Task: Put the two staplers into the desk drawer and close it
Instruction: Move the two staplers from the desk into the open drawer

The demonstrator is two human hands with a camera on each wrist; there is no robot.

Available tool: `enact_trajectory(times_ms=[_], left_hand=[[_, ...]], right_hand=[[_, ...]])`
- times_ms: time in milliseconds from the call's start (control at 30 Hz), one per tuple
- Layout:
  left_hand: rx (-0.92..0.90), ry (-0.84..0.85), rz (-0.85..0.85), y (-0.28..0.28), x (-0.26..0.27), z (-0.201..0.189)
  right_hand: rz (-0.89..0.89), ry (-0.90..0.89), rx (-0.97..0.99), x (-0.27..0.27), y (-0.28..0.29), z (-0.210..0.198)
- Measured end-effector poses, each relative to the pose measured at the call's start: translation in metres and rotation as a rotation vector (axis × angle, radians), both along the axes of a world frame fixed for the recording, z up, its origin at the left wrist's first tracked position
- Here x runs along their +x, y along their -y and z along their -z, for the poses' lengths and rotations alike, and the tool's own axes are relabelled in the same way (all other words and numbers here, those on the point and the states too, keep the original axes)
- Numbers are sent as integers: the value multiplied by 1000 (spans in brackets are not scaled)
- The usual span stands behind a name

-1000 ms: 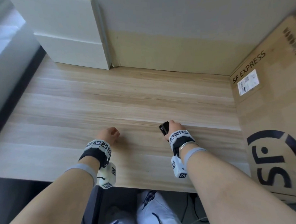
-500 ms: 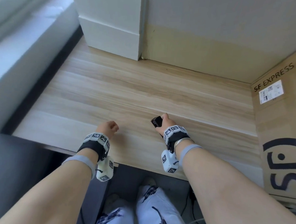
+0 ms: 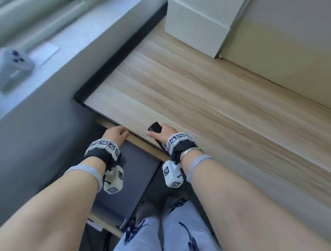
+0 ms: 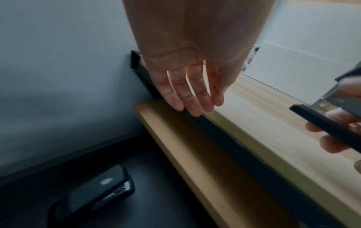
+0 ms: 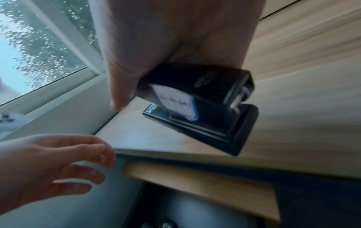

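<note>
Right hand [image 3: 165, 132] grips the black stapler [image 5: 201, 104] over the desk's [image 3: 218, 101] near edge – open drawer [image 3: 133, 173] lies just near-left below, other stapler [image 4: 93, 195] already inside – left hand [image 3: 115, 133] slack, empty, at the drawer's far edge

Daylit window [image 5: 37, 50] beside wooden desk [image 3: 208, 100], beige wall [image 3: 295, 45].
</note>
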State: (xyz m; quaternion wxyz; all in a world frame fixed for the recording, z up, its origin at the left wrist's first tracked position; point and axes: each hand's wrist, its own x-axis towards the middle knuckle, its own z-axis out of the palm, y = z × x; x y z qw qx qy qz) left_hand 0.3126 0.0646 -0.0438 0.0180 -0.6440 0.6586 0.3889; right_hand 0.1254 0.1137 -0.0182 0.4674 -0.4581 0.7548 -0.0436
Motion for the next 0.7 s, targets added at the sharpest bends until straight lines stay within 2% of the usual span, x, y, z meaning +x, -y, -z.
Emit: enact_trajectory(times_ms=[267, 433, 700], left_hand=[[67, 6, -123, -19, 79, 25], [132, 30, -142, -31, 103, 58], [222, 36, -120, -41, 118, 123]], right_hand=[[-107, 142, 49, 93, 0, 30], [-157, 126, 98, 122, -15, 77], [202, 163, 253, 131, -34, 163]])
